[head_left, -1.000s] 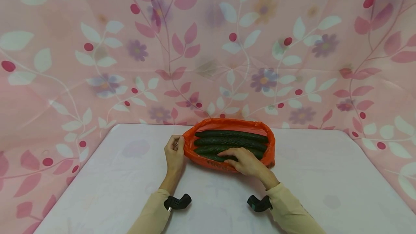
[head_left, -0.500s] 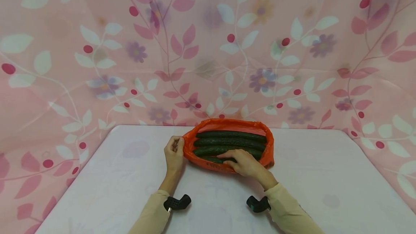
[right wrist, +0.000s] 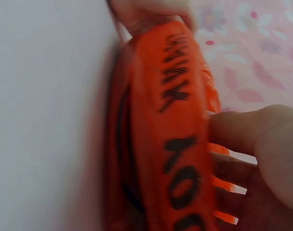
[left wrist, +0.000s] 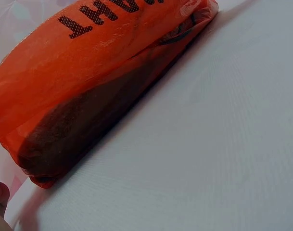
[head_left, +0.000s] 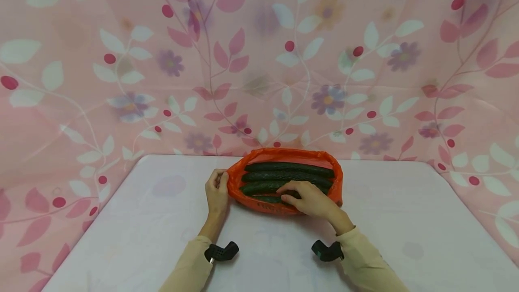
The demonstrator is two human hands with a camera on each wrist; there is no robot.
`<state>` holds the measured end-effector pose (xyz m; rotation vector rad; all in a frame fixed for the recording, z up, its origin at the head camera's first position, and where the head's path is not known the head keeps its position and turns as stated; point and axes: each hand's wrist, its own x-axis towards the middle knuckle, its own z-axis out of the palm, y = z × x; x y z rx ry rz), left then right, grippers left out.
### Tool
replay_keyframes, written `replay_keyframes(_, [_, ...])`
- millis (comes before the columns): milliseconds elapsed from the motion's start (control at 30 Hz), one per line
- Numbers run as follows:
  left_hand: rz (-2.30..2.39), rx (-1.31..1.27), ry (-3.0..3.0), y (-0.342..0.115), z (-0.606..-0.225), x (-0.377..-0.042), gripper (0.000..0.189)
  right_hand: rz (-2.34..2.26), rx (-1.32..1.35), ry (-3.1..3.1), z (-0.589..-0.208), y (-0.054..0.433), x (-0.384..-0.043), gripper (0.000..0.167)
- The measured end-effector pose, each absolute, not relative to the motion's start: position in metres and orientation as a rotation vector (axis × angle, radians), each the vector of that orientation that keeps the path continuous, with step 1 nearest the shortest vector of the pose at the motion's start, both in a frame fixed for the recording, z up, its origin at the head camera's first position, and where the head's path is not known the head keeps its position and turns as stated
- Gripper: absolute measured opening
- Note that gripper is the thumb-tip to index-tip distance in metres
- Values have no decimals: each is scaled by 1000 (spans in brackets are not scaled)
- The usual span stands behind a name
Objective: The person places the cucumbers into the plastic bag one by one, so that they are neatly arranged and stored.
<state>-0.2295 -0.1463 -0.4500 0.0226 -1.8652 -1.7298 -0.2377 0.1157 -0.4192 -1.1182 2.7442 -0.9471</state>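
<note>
An orange plastic bag [head_left: 267, 207] with dark printed letters lies wide-mouthed on the table, holding several long dark green cucumbers [head_left: 289, 167] side by side. My left hand [head_left: 216, 193] pinches the bag's left end between thumb and fingers. My right hand [head_left: 312, 199] is over the front right part of the mouth, its loosely bent fingers above the nearest cucumbers. It hides part of them and of the front rim. In the right wrist view, the thumb [right wrist: 237, 126] is right at the bag's rim, with the other fingers beyond it.
The bag stands near the back edge of the white-covered table [head_left: 405, 220]. A pink floral cloth [head_left: 259, 66] hangs directly behind. Black wrist devices [head_left: 222, 252] are worn on both forearms, over light sleeves.
My right hand has lifted slightly and shifted a little to the right from the front cucumber and rim. My left hand stays at the bag's left end, which is drawn slightly leftward.
</note>
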Motion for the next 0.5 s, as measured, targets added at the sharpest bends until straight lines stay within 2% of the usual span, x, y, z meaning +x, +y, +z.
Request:
replay_keyframes(267, [-1691, 52, -1860, -147, -451, -229, 20, -1050, -1062, 2782, -406, 132, -240, 24])
replay_keyframes(500, [-1720, -9, -1894, -150, -450, -230, 22, -1293, -1013, 2803, -400, 152, -247, 35])
